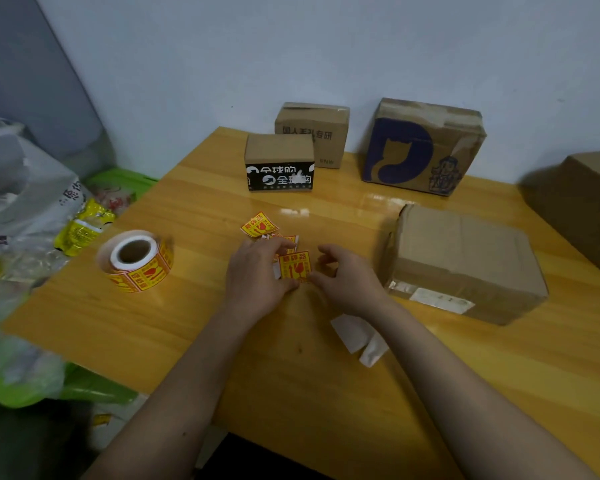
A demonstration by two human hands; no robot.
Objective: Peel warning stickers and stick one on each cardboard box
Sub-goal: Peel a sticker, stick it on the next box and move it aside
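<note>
The fingers point(284, 245) of the left hand point(257, 271) and the fingers point(317, 279) of the right hand point(347, 278) pinch one red-and-yellow warning sticker point(295, 266) between them, left at its left edge and right at its lower right corner, just above the desk point(194, 317). Taking that sticker as the landmark: more loose stickers point(260, 224) lie just behind it. The sticker roll point(136, 260) stands well to its left. White backing paper point(359, 336) lies near it, toward the person, under the right forearm. A plain cardboard box point(465, 263) sits close on its right. Farther back stand a black-printed box point(279, 162), a taller box point(312, 133) behind that one, and a blue-printed box point(423, 147) against the wall. Another box point(582, 206) sits at the far right edge.
</note>
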